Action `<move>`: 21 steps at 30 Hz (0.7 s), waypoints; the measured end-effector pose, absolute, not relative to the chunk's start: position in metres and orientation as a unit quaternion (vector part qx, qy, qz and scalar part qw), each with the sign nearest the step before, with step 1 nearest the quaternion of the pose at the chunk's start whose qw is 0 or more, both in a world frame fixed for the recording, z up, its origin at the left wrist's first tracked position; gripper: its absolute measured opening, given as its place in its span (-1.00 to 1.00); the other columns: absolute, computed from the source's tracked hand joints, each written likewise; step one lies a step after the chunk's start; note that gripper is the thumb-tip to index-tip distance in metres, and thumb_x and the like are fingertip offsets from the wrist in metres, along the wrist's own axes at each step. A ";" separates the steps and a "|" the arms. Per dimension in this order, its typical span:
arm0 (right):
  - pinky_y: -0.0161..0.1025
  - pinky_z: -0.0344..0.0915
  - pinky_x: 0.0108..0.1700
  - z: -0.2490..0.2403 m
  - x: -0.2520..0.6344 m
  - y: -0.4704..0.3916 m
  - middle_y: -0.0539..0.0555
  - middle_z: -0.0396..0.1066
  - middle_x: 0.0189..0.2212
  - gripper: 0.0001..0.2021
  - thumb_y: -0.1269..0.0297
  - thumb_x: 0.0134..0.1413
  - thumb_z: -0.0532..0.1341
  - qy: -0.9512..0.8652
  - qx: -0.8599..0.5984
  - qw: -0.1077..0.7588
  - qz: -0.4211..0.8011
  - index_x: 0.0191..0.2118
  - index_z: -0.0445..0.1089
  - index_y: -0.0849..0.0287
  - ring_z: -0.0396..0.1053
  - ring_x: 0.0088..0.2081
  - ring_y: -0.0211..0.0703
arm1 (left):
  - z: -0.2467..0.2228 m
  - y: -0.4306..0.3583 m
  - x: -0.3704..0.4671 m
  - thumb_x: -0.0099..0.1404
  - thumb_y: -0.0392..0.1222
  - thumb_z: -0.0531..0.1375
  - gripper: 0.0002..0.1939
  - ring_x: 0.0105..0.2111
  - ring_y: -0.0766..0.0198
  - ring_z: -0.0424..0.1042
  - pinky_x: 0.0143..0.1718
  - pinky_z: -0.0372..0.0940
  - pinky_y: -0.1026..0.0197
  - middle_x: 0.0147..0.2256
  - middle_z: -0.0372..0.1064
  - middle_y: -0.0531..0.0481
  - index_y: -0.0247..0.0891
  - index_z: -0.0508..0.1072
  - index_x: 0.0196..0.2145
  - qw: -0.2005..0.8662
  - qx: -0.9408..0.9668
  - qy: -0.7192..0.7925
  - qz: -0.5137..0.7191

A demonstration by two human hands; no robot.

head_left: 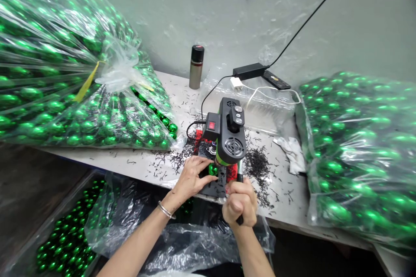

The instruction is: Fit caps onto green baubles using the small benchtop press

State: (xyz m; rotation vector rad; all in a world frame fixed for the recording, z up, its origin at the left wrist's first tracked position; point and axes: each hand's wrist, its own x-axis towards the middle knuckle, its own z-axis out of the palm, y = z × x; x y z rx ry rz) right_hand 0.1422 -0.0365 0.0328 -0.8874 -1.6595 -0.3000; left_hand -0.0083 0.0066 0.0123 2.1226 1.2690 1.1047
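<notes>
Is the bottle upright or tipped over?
Upright: the bottle stands on its base on the table, black cap on top.

I see a small, glossy green ball (212,169) right by the head (231,149) of the black machine (224,127), which stands upright, its black-gripped lever (239,178) jutting out in front.

- Left forearm (143,238): extended forward and inward, bare.
- Left hand (190,177): thumb and fingers (202,164) were spread apart in a pinching pose.
- Right forearm (251,249): was bare and angled forward.
- Right hand (241,201): fingers were curled into a fist-like grip.
</notes>
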 end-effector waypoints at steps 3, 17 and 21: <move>-0.16 0.30 -0.28 0.036 0.136 -0.033 -0.05 0.23 -0.51 -0.68 0.36 0.35 -0.07 -0.657 -0.344 0.655 -0.141 -0.48 0.16 0.14 0.27 -0.48 -0.33 | 0.010 0.007 -0.008 0.23 -0.02 0.36 -0.62 -0.11 0.04 0.43 -0.05 0.33 -0.01 -0.14 0.51 -0.15 -0.26 0.54 -0.06 0.207 0.770 0.448 0.403; -0.23 0.27 -0.34 0.068 0.139 -0.038 -0.04 0.27 -0.51 -0.69 0.38 0.34 -0.02 -0.685 -0.362 0.622 -0.112 -0.49 0.17 0.14 0.28 -0.47 -0.31 | 0.009 0.011 -0.006 0.22 -0.03 0.36 -0.64 -0.09 0.03 0.44 -0.01 0.33 -0.06 -0.13 0.52 -0.14 -0.23 0.55 -0.07 0.214 0.767 0.456 0.398; -0.31 0.18 -0.43 0.119 0.136 -0.043 -0.05 0.28 -0.53 -0.73 0.53 0.23 0.07 -0.663 -0.403 0.630 -0.035 -0.49 0.20 0.16 0.30 -0.46 -0.33 | 0.013 -0.007 -0.011 0.27 -0.05 0.33 -0.63 -0.07 0.04 0.44 0.03 0.32 -0.08 -0.10 0.51 -0.16 -0.26 0.51 -0.02 0.220 0.750 0.453 0.429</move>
